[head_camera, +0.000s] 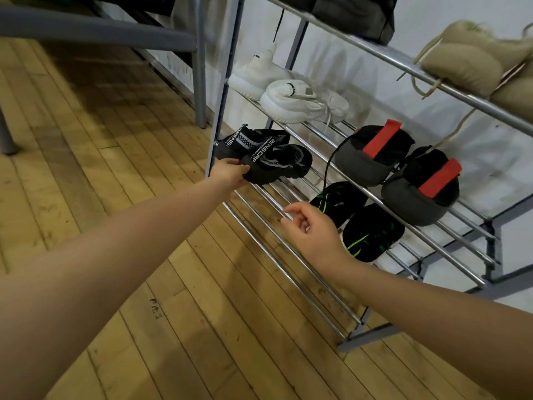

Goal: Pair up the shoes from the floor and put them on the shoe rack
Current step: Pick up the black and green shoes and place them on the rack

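Right hand (313,235) hovers loosely curled, empty; outstretched left hand (229,172) grips black shoe (277,164) on shoe rack (291,280)

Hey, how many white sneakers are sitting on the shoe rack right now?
2. One white sneaker sits at the far left end of its shelf by the rack's upright; the other white sneaker lies right beside it, nearer the camera. Nothing suggests more, though the top shelves are partly cropped.
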